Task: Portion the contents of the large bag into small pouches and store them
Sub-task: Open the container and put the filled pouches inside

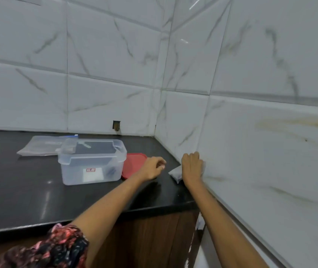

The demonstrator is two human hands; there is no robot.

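Pouches are what this job is about, and they sit on a big black counter (28, 190) in a corner of white tiled wall (270, 151). Next biggest is the clear storage box (91, 161), which stands open with its red lid (135, 163) lying flat just beside it. Something small and white shows at the bottom of the box, maybe a pouch put away already, but I cannot tell for sure. Behind the box lies a flat clear bag with a blue strip (44, 145); it looks almost empty, so I think most of the sharing out is done. One small filled pouch (175, 174) still lies on the counter by the wall, so it has to go in the box, and then the lid goes on. The right hand (192, 167) is right on top of that pouch, fingers curled down over its far end, holding it. The left hand (153, 168) hangs near the pouch, fingers loosely bent, holding nothing.
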